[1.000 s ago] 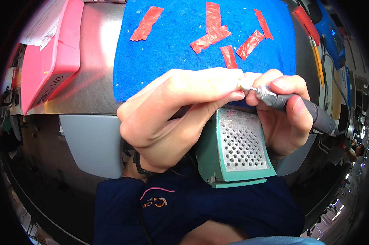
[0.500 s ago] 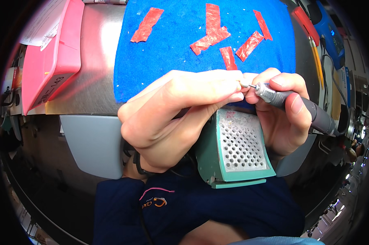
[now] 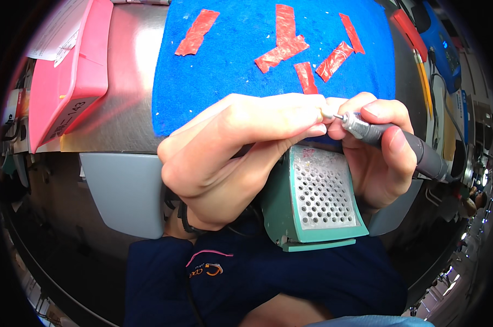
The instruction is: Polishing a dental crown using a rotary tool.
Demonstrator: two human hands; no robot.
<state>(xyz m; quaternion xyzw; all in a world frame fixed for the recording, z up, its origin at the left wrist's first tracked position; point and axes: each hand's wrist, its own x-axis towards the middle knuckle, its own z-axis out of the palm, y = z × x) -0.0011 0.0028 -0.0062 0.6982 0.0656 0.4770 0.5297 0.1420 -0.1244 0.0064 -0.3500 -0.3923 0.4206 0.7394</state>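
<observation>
My left hand (image 3: 224, 144) is closed in a pinch, thumb against fingers, on a tiny pale piece mostly hidden by the fingertips. My right hand (image 3: 385, 144) wraps round a dark rotary handpiece (image 3: 429, 158) with a silver nose, pointing left. From the nose a thin shank runs to a small greyish bit (image 3: 328, 114), which meets the pale piece or lies right beside it; I cannot tell which. The fingertips of both hands are close together. Under them stands a green box (image 3: 325, 240) with a perforated grey metal plate (image 3: 325, 191) on its sloping top.
A blue towel (image 3: 208, 87) covers the metal bench (image 3: 129, 109), with several red strips (image 3: 285, 27) lying on it. A pink tray (image 3: 91, 73) holding paper stands at left. At right are a blue device (image 3: 440, 49) and a cable. Grey panels (image 3: 123, 191) flank the green box.
Both hands keep almost the same place and grip. The bit and fingertips have shifted only very slightly; the towel and strips look nearly unchanged.
</observation>
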